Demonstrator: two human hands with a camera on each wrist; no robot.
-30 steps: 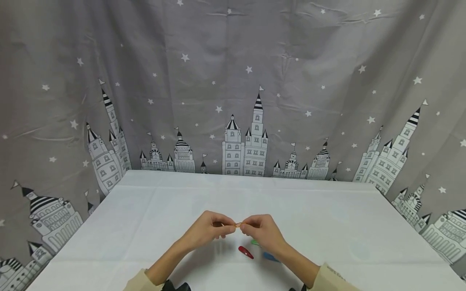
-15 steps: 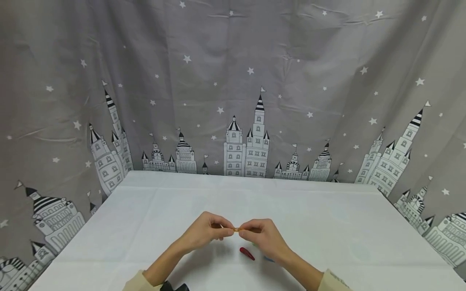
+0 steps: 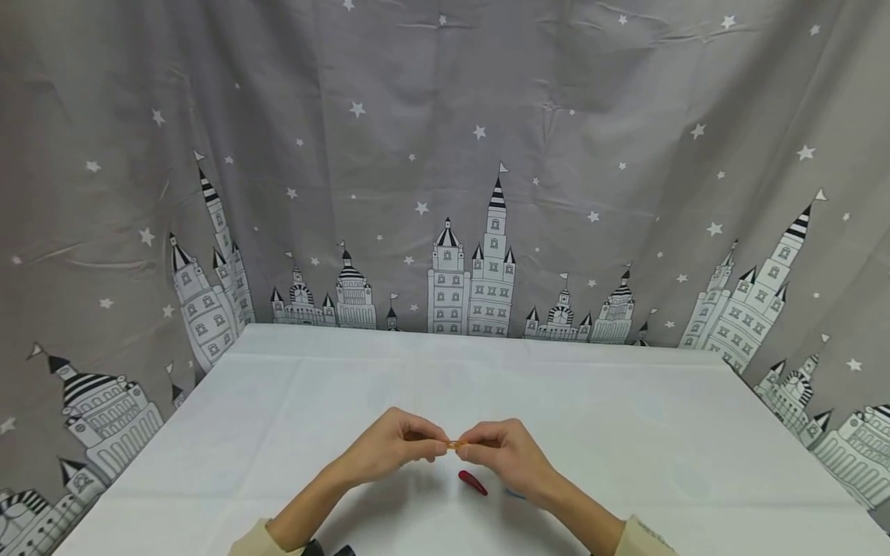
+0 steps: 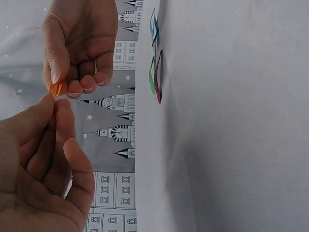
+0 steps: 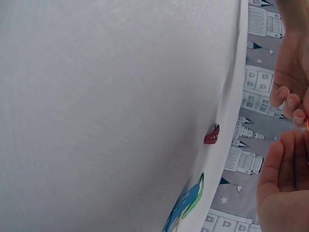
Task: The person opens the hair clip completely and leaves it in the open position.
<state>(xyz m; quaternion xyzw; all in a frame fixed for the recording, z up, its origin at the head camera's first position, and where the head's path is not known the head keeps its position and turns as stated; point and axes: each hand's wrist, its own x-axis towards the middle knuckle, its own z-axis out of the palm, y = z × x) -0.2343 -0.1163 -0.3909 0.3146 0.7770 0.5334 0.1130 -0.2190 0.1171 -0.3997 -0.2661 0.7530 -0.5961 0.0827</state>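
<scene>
Between the two hands, above the white table, is a small orange snap hair clip. My left hand pinches one end of it between thumb and index finger. The other end is pinched the same way by my right hand, and the fingertips cover most of the clip. A red hair clip lies on the table below the hands. Close to it are a green hair clip and a blue hair clip; in the head view the right hand hides the green one and most of the blue one.
A white cloth covers the table. Behind it hangs a grey curtain printed with castles and stars, which wraps round both sides. Beige sleeves reach in from the front edge.
Both hands have come slightly lower and nearer with the orange hair clip still pinched between them. The right hand now covers the green clip and more of the blue one.
</scene>
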